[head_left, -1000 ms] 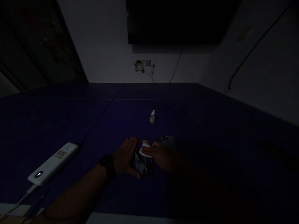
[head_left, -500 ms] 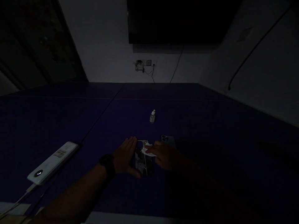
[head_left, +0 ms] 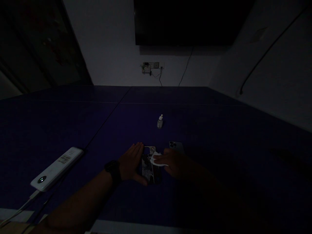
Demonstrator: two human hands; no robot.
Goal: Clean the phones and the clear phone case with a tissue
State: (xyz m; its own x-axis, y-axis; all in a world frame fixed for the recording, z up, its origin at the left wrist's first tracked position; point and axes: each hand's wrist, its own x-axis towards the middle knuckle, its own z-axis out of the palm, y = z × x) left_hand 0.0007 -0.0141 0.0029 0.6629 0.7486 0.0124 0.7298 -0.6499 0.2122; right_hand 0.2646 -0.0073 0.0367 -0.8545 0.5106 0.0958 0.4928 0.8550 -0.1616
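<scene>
The left hand (head_left: 131, 164) lies with fingers stretched and thumb spread, pinching nothing, against the left side of the patterned case (head_left: 147, 169); firm pressure there should stop sliding. The case rests flat on the table (head_left: 136, 130), between both hands. Over its upper right, the right hand (head_left: 174, 164) has fingers closed on the white tissue (head_left: 152, 160); light strokes toward the braced side would probably work best, clear of the phone (head_left: 179, 147)
</scene>
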